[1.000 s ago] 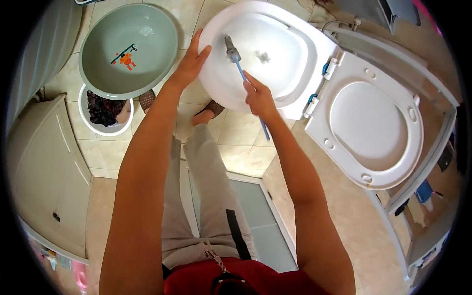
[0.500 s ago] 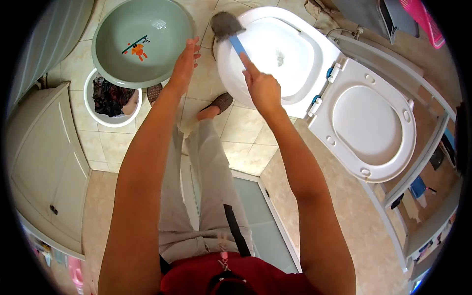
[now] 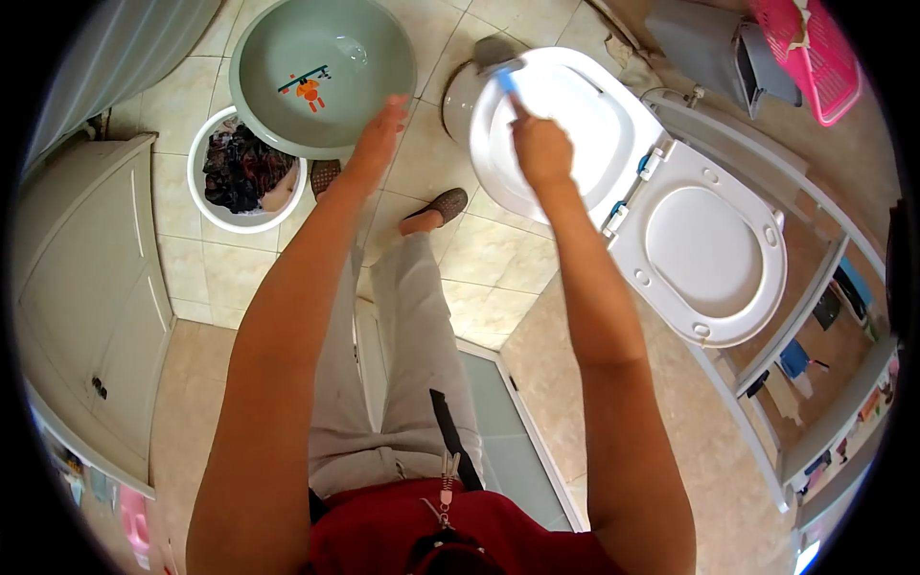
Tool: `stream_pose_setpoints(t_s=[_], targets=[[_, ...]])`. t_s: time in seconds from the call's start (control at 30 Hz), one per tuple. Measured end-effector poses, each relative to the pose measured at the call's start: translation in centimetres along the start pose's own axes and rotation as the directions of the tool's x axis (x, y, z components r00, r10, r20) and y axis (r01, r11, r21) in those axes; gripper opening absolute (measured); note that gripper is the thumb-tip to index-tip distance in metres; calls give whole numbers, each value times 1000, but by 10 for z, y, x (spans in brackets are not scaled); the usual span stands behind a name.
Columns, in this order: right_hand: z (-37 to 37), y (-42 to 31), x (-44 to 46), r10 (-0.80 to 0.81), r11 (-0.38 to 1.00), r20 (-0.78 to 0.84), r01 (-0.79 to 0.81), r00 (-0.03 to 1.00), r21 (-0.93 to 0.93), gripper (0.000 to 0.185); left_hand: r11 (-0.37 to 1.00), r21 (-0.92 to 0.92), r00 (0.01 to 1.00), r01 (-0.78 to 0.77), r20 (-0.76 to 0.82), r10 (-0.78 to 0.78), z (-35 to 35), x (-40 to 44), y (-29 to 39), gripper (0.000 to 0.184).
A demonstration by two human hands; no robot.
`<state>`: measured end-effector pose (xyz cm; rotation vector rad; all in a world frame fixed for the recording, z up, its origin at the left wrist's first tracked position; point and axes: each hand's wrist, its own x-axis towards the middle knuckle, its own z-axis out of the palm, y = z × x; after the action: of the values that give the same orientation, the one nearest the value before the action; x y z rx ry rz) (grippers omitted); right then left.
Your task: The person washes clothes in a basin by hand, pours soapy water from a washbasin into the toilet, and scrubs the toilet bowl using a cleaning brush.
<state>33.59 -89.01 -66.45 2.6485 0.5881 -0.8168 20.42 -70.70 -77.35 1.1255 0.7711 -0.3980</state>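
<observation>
My right hand (image 3: pixel 543 150) is wrapped round the blue handle of a toilet brush (image 3: pixel 494 52). Its dark grey head is blurred and sits just outside the front left edge of the white toilet bowl (image 3: pixel 503 163); whether it touches the rim I cannot tell. Fingers stretched and holding nothing, my left hand (image 3: pixel 377 144) hovers beside the lower right rim of a green basin (image 3: pixel 395 48). The toilet seat (image 3: pixel 661 273) is folded back together with its lid (image 3: pixel 704 244), away from the bowl.
Below the basin's edge stands a white bucket (image 3: pixel 195 177) of dark clothes (image 3: pixel 244 168). A white cabinet (image 3: pixel 86 307) is at the left. Beyond the toilet are a grey bin (image 3: pixel 709 38), a pink basket (image 3: pixel 815 62) and a metal rack (image 3: pixel 757 369).
The whole view has shifted, so basin, bucket and bowl appear further right and the bowl lower. The brush has swung past the bowl's front left rim. My left hand stays open.
</observation>
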Motion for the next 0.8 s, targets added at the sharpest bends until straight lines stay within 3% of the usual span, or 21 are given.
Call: stream_pose_setpoints(t_s=[0.07,0.2,0.33,0.43,0.63,0.67,0.73,0.8], targets=[[33,-25,-25,-59,997,74,55,996,52,44,1000,-8,1000,23,-9,-23,-1,-2,8,74],[83,-42,-68,92,974,180,-126,979,188,48,999,-3,999,44,3,-44,-12,-3,15,70],[105,-36,-92,119,969,242,-166,963,184,60,991,41,992,129,9,-129,-33,-12,26,69],[116,-30,-104,125,982,294,-160,948,99,59,987,116,993,113,-28,-111,-45,-12,22,69],[143,26,-160,155,981,379,-188,912,50,62,980,169,994,104,24,-109,-29,-10,28,72],[166,45,-176,203,970,338,-237,919,62,47,979,179,993,102,36,-110,-25,-10,29,71],[169,75,-207,373,910,371,-414,850,35,46,976,198,992,95,61,-109,-15,-8,31,71],[164,106,-239,417,896,366,-444,832,-11,48,970,221,991,98,68,-115,-3,-5,34,70]])
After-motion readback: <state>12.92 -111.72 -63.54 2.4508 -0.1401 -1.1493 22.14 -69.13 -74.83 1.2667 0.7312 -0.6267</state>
